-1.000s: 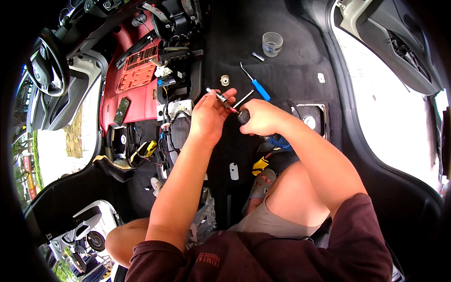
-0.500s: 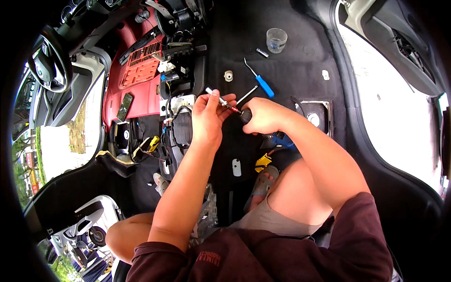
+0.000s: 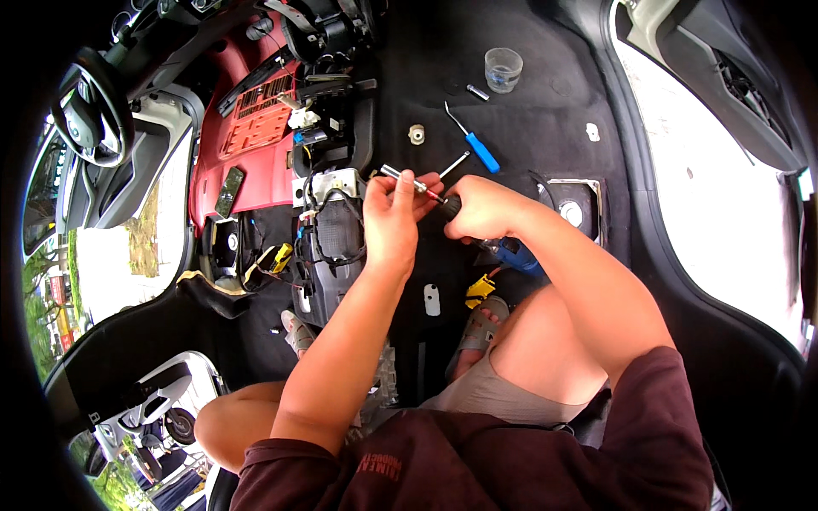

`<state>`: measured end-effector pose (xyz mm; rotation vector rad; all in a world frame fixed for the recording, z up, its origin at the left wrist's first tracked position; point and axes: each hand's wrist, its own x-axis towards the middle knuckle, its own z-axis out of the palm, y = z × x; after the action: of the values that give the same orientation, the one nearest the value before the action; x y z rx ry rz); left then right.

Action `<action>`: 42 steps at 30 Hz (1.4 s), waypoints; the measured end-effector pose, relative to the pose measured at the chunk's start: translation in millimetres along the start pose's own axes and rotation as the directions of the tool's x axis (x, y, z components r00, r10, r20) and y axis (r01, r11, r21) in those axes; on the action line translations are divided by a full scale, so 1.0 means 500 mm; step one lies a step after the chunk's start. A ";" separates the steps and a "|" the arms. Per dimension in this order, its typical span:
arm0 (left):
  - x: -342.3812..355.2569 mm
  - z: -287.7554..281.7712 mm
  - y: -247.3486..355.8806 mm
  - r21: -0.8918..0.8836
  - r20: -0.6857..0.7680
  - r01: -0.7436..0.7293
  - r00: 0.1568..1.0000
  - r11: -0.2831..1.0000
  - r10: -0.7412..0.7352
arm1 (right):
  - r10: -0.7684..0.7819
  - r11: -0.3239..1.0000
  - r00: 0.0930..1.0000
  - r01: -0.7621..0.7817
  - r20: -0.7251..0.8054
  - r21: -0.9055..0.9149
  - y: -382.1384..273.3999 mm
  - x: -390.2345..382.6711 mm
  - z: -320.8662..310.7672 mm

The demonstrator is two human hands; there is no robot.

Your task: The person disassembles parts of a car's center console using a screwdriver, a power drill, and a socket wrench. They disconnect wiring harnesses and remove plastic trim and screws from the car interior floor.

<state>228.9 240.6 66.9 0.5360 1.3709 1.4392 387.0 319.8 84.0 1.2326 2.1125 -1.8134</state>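
Note:
My left hand (image 3: 394,221) pinches a silver socket bit (image 3: 390,171) with a red collar between thumb and fingers. The bit's other end meets the black chuck (image 3: 451,206) of a blue power drill (image 3: 517,254). My right hand (image 3: 487,209) is closed around the chuck, and the drill's body is partly hidden under my right forearm. Just beyond my hands lie a slim metal rod (image 3: 455,164) and a hooked pick with a blue handle (image 3: 482,153) on the black carpet.
Farther off are a short metal socket (image 3: 478,92) and a clear cup (image 3: 504,72). A centre console (image 3: 336,230) with loose wiring stands at left, before a red floor panel (image 3: 260,175) bearing a phone (image 3: 229,192) and an orange tool tray (image 3: 256,132). A yellow connector (image 3: 480,291) lies near my foot.
Both hands, the bit and the drill sit slightly farther right in view. The left thumb and fingers have shifted a little along the bit; the right hand stays around the chuck.

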 end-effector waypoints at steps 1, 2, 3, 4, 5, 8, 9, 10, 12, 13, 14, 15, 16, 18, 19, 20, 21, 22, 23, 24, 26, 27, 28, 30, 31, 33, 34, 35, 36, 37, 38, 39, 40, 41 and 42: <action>0.004 -0.002 -0.010 0.030 0.017 0.025 1.000 0.999 -0.025 | 0.019 1.000 1.000 -0.019 0.014 -0.007 0.002 -0.003 -0.005; 0.003 -0.010 -0.021 0.065 0.080 0.048 0.995 0.997 -0.053 | 0.031 1.000 0.997 -0.031 0.068 0.001 0.005 -0.003 -0.009; 0.000 -0.019 -0.036 0.101 0.142 0.070 0.986 0.992 -0.084 | 0.042 0.999 0.992 -0.043 0.121 0.005 0.007 -0.003 -0.016; -0.011 -0.019 -0.063 0.009 0.171 0.116 0.978 0.993 -0.115 | 0.060 0.992 0.988 -0.075 0.143 0.102 0.023 0.005 -0.017; -0.030 -0.011 -0.086 -0.083 0.201 0.169 0.968 0.982 -0.150 | 0.082 0.973 0.982 -0.116 0.172 0.198 0.021 0.006 -0.015; -0.081 0.019 -0.114 0.105 0.310 0.053 0.947 0.993 -0.083 | 0.164 0.876 0.938 -0.281 0.306 0.392 0.040 0.018 -0.040; -0.100 0.031 -0.107 0.077 0.371 0.051 0.925 0.996 -0.076 | 0.151 0.862 0.926 -0.295 0.347 0.412 0.064 0.029 -0.044; -0.105 0.030 -0.111 0.061 0.411 0.024 0.910 0.998 -0.047 | 0.168 0.848 0.927 -0.310 0.337 0.430 0.042 0.013 -0.050; -0.115 0.016 -0.117 0.099 0.495 0.082 0.861 0.992 -0.121 | 0.156 0.843 0.919 -0.315 0.361 0.437 0.065 0.034 -0.048; -0.119 -0.001 -0.173 0.070 0.520 -0.028 0.854 0.997 -0.012 | 0.133 0.814 0.907 -0.330 0.399 0.478 0.062 0.046 -0.042; -0.131 -0.003 -0.169 0.098 0.538 0.072 0.835 0.993 -0.114 | 0.177 0.790 0.909 -0.360 0.378 0.497 0.065 0.047 -0.043; -0.129 -0.007 -0.162 0.132 0.567 0.121 0.805 0.984 -0.175 | 0.182 0.777 0.914 -0.360 0.363 0.517 0.074 0.053 -0.044; -0.133 -0.016 -0.153 0.167 0.586 0.169 0.776 0.971 -0.235 | 0.186 0.765 0.916 -0.362 0.355 0.533 0.070 0.058 -0.039; -0.127 -0.036 -0.151 0.215 0.615 0.201 0.732 0.956 -0.293 | 0.280 0.709 0.925 -0.378 0.255 0.595 0.062 0.057 -0.028; -0.123 -0.035 -0.146 0.219 0.631 0.191 0.720 0.957 -0.288 | 0.310 0.629 0.918 -0.394 0.249 0.670 0.070 0.067 -0.028; -0.130 -0.033 -0.142 0.268 0.599 0.055 0.773 0.962 -0.211 | 0.274 0.599 0.939 -0.336 0.209 0.727 0.080 0.069 -0.034; -0.131 -0.027 -0.140 0.250 0.527 0.077 0.825 0.965 -0.203 | 0.239 0.563 0.957 -0.276 0.166 0.779 0.091 0.069 -0.043; -0.130 -0.022 -0.140 0.235 0.449 0.099 0.871 0.967 -0.198 | 0.344 0.486 0.925 -0.321 0.160 0.813 0.111 0.083 -0.047; -0.131 -0.016 -0.136 0.217 0.368 0.119 0.909 0.969 -0.194 | 0.372 0.502 0.924 -0.277 0.084 0.819 0.107 0.071 -0.055; -0.128 -0.003 -0.136 0.165 0.275 0.126 0.947 0.978 -0.169 | 0.331 0.496 0.942 -0.231 0.063 0.837 0.145 0.087 -0.053; -0.115 0.020 -0.122 0.085 0.201 0.167 0.963 0.982 -0.181 | 0.337 0.505 0.941 -0.207 0.030 0.838 0.163 0.091 -0.049; -0.105 0.030 -0.117 0.049 0.189 0.173 0.965 0.984 -0.179 | 0.384 0.514 0.923 -0.231 0.019 0.826 0.177 0.084 -0.042; -0.103 0.039 -0.121 0.067 0.160 0.146 0.975 0.987 -0.155 | 0.329 0.673 0.944 -0.234 -0.001 0.701 0.171 0.071 -0.030; -0.096 0.066 -0.136 0.160 0.132 0.094 0.984 0.983 -0.116 | 0.269 0.699 0.962 -0.227 0.044 0.678 0.167 0.043 -0.013; -0.093 0.079 -0.142 0.167 0.122 0.049 0.990 0.985 -0.070 | 0.223 0.690 0.970 -0.224 0.093 0.688 0.173 0.037 -0.011; -0.093 0.090 -0.161 0.164 0.092 0.043 0.994 0.986 -0.058 | 0.090 0.595 0.989 -0.145 0.114 0.791 0.178 0.027 -0.014; -0.092 0.091 -0.175 0.184 0.055 0.031 0.998 0.982 -0.042 | 0.019 0.538 0.993 -0.110 0.118 0.836 0.175 0.022 -0.015; -0.090 0.091 -0.188 0.204 0.016 0.021 1.000 0.979 -0.025 | -0.033 0.506 0.992 -0.087 0.120 0.858 0.173 0.011 -0.013; -0.088 0.086 -0.199 0.224 -0.023 0.011 1.000 0.975 -0.006 | -0.085 0.473 0.989 -0.066 0.120 0.878 0.169 -0.005 -0.011; -0.092 0.091 -0.190 0.195 0.044 0.035 0.998 0.980 -0.044 | -0.131 0.437 0.985 -0.041 0.109 0.899 0.174 -0.017 -0.015; -0.101 0.093 -0.166 0.169 0.110 0.062 0.991 0.984 -0.081 | -0.192 0.422 0.975 -0.018 0.108 0.906 0.183 -0.019 -0.020; -0.106 0.090 -0.146 0.145 0.175 0.091 0.978 0.985 -0.116 | -0.252 0.407 0.962 0.005 0.107 0.914 0.192 -0.017 -0.026; -0.107 0.076 -0.131 0.155 0.228 0.100 0.965 0.983 -0.134 | -0.315 0.390 0.942 0.022 0.111 0.921 0.195 -0.015 -0.025; -0.104 0.060 -0.116 0.165 0.282 0.106 0.948 0.981 -0.150 | -0.287 0.443 0.952 0.032 0.108 0.896 0.191 -0.015 -0.021; -0.101 0.047 -0.108 0.175 0.335 0.112 0.927 0.978 -0.166 | -0.258 0.496 0.961 0.040 0.103 0.868 0.183 -0.017 -0.013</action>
<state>287.3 197.5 39.4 0.7398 1.2111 1.0684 452.0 318.0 18.5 0.8425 1.1355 -3.1031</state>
